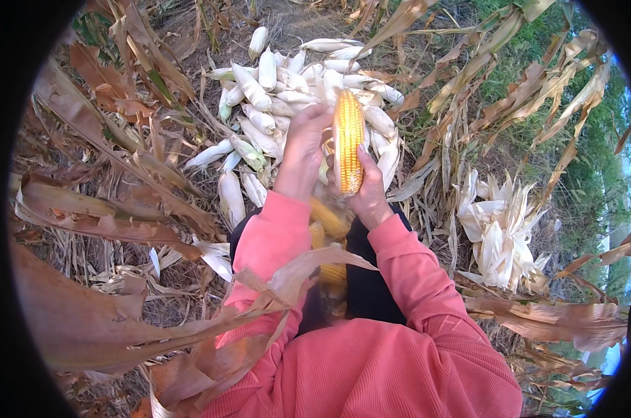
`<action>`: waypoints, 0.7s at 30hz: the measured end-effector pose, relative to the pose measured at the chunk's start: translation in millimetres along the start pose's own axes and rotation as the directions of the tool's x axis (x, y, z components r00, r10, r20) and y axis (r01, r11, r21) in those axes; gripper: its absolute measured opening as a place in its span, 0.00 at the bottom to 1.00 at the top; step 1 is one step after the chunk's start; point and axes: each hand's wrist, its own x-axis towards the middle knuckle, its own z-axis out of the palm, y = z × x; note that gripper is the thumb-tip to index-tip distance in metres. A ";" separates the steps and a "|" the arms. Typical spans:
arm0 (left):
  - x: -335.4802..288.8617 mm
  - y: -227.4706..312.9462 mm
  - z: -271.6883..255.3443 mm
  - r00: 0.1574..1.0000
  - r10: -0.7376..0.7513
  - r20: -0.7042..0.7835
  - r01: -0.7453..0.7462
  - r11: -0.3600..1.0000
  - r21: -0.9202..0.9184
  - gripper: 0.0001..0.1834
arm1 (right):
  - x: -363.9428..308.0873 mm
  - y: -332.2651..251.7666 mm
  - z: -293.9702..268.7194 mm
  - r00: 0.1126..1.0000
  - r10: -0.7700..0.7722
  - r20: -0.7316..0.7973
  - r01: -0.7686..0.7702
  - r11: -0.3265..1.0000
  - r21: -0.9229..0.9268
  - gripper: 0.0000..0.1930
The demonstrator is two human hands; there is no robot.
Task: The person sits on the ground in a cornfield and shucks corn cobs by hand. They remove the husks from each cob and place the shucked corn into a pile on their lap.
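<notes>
A yellow ear of corn [349, 136] stands nearly upright between my hands, its kernels bare on the side toward me. Some pale husk [337, 146] runs along its left edge. My left hand [303, 143] is closed at the upper left of the ear, with the fingertips partly hidden behind it. My right hand [371, 192] grips the lower end, its thumb laid over the kernels. Below, between my dark-trousered legs, lie several bare yellow cobs [330, 219], partly covered by a dry leaf. Just beyond my hands is a heap of corn ears in white husks [263, 118].
Loose stripped husks [502, 233] are bunched on the ground at the right. Dry brown corn leaves [72, 303] reach in from the left, one crossing in front of my left sleeve. More dry stalks and leaves [531, 87] hang at the upper right, with green grass behind.
</notes>
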 end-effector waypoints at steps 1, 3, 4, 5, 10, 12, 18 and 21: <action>5.0 -5.8 -4.7 0.999 0.002 0.040 -0.003 1.000 0.019 0.11 | -1.5 -0.9 1.3 1.000 -0.019 -0.019 0.019 1.000 -0.014 0.23; 1.1 0.1 0.6 0.998 0.006 0.057 -0.009 0.999 0.046 0.14 | -3.5 -6.3 4.4 0.996 -0.065 -0.053 0.063 0.997 -0.038 0.23; -2.6 1.6 5.4 0.999 0.009 0.032 -0.010 0.999 0.050 0.18 | -5.3 -8.9 3.9 0.998 -0.068 -0.017 0.067 0.996 -0.064 0.24; -9.7 8.3 13.1 1.000 0.015 0.005 -0.015 0.998 0.057 0.21 | -6.2 -9.4 2.0 0.998 -0.056 -0.015 0.055 0.995 -0.078 0.24; -1.2 2.0 9.0 0.990 0.018 0.143 0.000 0.992 -0.125 0.15 | -7.8 1.3 -13.9 0.999 0.034 0.018 -0.030 0.985 -0.171 0.26; 2.4 -1.2 8.6 0.995 0.009 0.101 0.008 0.985 -0.171 0.13 | -7.8 6.8 -17.4 0.999 0.018 0.032 -0.014 0.992 -0.124 0.26; -2.4 -3.3 11.2 0.998 0.056 -0.002 -0.056 0.986 -0.157 0.11 | -9.4 14.4 -22.6 0.998 -0.006 0.070 0.003 0.999 0.043 0.22; -1.2 -10.5 13.8 0.990 0.110 -0.093 -0.126 0.974 -0.186 0.12 | -8.4 17.3 -25.5 0.999 -0.027 0.028 0.025 0.998 0.058 0.22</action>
